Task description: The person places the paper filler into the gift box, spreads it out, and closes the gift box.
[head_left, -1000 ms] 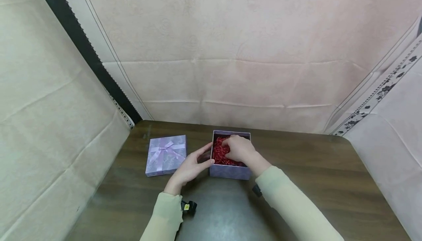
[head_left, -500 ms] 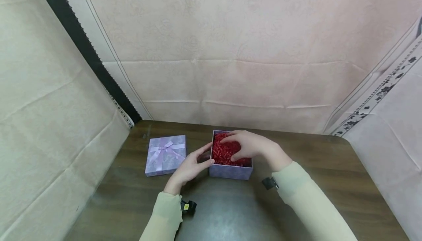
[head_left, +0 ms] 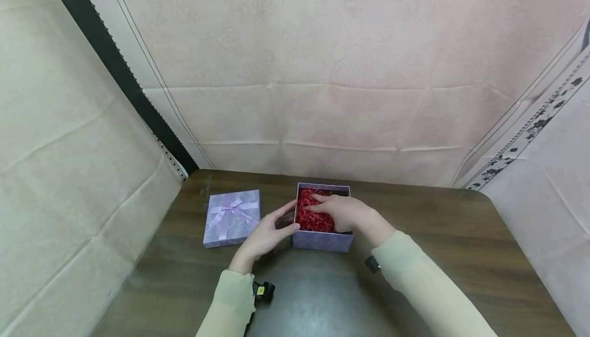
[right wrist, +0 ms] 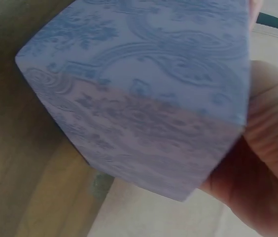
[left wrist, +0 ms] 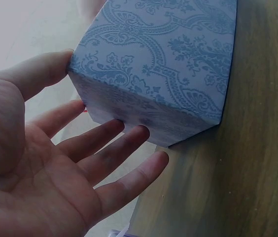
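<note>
A lavender patterned gift box (head_left: 322, 241), without its lid, stands upright on the table. Red shredded paper (head_left: 306, 216) fills its inside. My left hand (head_left: 266, 233) steadies the box's left side with fingers spread; in the left wrist view the thumb (left wrist: 43, 73) lies at the corner of the rim and the fingertips (left wrist: 140, 132) are right at the side wall. My right hand (head_left: 346, 213) reaches over the right rim, its extended fingers on the red paper. In the right wrist view the box wall hides those fingers.
The box's lid (head_left: 239, 226), with a lilac ribbon bow (head_left: 232, 205), lies left of the box on the brown wooden table (head_left: 442, 245). Pale cloth (head_left: 369, 70) hangs behind the table's far edge and along both sides.
My right hand lifted back to the right out of the paper, then came down again with fingers spread on it. The left hand and the lid stay put.
</note>
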### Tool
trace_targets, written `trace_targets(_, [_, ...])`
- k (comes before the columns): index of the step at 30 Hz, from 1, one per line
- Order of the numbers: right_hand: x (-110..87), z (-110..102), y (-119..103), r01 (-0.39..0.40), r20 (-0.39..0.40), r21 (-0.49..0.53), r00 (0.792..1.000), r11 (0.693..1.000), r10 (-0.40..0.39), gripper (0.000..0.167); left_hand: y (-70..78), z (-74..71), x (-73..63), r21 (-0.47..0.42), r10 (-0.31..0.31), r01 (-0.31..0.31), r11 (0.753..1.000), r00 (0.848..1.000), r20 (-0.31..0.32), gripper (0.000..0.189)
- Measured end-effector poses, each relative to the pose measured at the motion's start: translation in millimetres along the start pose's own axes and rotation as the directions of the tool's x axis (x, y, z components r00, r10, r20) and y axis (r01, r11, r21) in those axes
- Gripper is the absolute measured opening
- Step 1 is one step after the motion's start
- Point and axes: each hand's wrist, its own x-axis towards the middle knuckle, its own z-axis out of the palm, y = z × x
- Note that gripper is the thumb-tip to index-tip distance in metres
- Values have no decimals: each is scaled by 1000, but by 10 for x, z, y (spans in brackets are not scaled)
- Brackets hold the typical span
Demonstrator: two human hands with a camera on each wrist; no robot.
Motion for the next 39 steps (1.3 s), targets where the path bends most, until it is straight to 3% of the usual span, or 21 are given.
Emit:
trace_targets(5, [84, 82, 18, -20, -46, -86, 999, 996, 16, 71, 5, -3, -7, 10, 6, -6, 1000, 1000, -1, 71])
trace_targets(11, [151, 106, -35, -39, -48, -109, 998, 993, 34, 61, 3, -17, -6, 18, 11, -11, 1000, 1000, 0, 71])
trace_targets(21, [-7, -159, -74, -12, -8, 2, 1000, 1000, 12, 85, -18, -17, -24, 19, 2, -2, 1000, 1000, -8, 70])
trace_targets(27, [-57, -379, -129, -28, -32, 75, 999, 997, 30, 101, -12, -24, -16, 1, 10, -10, 1000, 1000, -1, 70])
trace_targets(34, [155, -162, -75, 27, 32, 39, 999, 999, -28, 88, -12, -18, -14, 16, -1, 1, 1000, 1000, -4, 71])
trace_targets(39, [192, -81, 7, 21, 32, 65, 999, 998, -23, 82, -8, -6, -1, 9, 2, -2, 1000, 1000, 2, 72])
